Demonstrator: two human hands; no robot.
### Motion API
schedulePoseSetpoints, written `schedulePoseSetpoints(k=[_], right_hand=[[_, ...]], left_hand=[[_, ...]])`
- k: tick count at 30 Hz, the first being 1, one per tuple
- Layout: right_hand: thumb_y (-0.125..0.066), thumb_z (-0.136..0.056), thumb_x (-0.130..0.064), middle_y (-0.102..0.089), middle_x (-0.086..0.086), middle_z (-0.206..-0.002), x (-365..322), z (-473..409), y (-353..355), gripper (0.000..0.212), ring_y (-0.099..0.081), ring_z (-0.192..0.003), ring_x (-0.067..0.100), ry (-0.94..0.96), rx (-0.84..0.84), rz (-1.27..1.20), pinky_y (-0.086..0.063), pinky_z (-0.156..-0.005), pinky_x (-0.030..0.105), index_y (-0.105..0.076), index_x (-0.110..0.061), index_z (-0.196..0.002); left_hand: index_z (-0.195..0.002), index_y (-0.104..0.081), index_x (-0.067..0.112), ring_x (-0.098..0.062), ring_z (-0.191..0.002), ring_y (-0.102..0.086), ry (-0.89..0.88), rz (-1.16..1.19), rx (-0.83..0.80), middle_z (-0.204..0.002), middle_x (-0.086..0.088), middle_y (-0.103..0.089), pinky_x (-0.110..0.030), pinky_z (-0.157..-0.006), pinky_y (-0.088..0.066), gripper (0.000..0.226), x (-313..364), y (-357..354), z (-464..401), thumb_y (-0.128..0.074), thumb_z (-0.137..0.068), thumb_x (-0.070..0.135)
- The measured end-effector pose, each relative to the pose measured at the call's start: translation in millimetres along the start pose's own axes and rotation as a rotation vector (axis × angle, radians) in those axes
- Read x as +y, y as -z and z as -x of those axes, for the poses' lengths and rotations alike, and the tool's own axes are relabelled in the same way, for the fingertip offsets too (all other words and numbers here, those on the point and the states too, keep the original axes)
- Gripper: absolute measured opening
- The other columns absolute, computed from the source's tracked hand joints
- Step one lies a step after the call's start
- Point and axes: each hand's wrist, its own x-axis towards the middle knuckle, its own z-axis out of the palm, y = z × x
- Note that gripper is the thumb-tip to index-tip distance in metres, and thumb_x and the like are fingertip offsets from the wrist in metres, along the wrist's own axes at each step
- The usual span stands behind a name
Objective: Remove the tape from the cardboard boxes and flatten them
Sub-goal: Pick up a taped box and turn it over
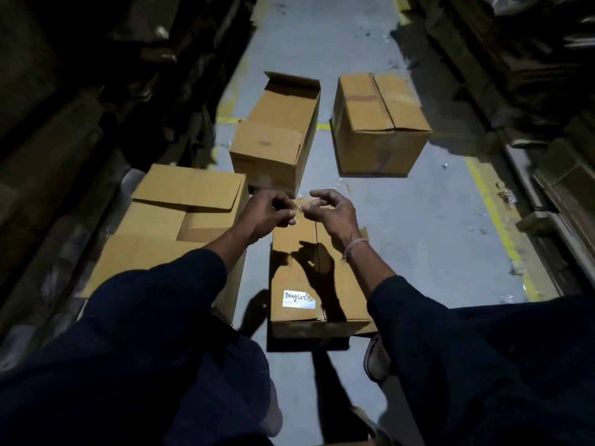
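Note:
A closed cardboard box [299,278] with a white label stands on the floor right in front of me. Above its far end my left hand [269,214] and my right hand [335,214] meet, both pinching a small piece of clear tape [301,210] between their fingertips. A larger box [180,217] with loose flaps sits at the left. Farther off stand an open box [277,136] and a closed box [380,123].
Dark shelving [96,107] stacked with flattened cardboard lines the left, and more stacks [531,75] line the right. Yellow floor lines [495,214] mark the grey aisle. Scraps of clear tape [507,196] litter the floor. My foot [375,358] stands beside the near box.

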Motion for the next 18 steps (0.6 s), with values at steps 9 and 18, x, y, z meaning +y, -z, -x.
schedulePoseSetpoints(k=[9,18], right_hand=[[-0.082,-0.086,-0.009,-0.076,0.001,-0.104,-4.5,38.1,-16.2,0.043,-0.074,-0.097,0.01,0.078,-0.092,0.06,-0.057,-0.085,0.021,-0.064,-0.014,-0.125],[-0.082,-0.084,-0.009,-0.079,-0.002,-0.085,-6.0,28.0,1.2,0.024,-0.074,-0.085,0.007,0.134,0.17,0.261,-0.06,-0.084,0.029,-0.073,-0.015,-0.106]], left_hand=[[-0.084,-0.078,0.006,-0.028,-0.073,-0.078,0.21,0.171,0.213,-0.078,-0.014,-0.077,-0.062,-0.08,-0.062,0.008,-8.6,-1.2,2.0,-0.086,-0.082,0.007],[-0.098,-0.082,0.008,-0.029,-0.107,-0.075,0.232,0.486,-0.106,-0.108,-0.019,-0.077,-0.042,-0.097,-0.06,0.011,6.8,-14.5,0.3,-0.075,-0.091,0.003]])
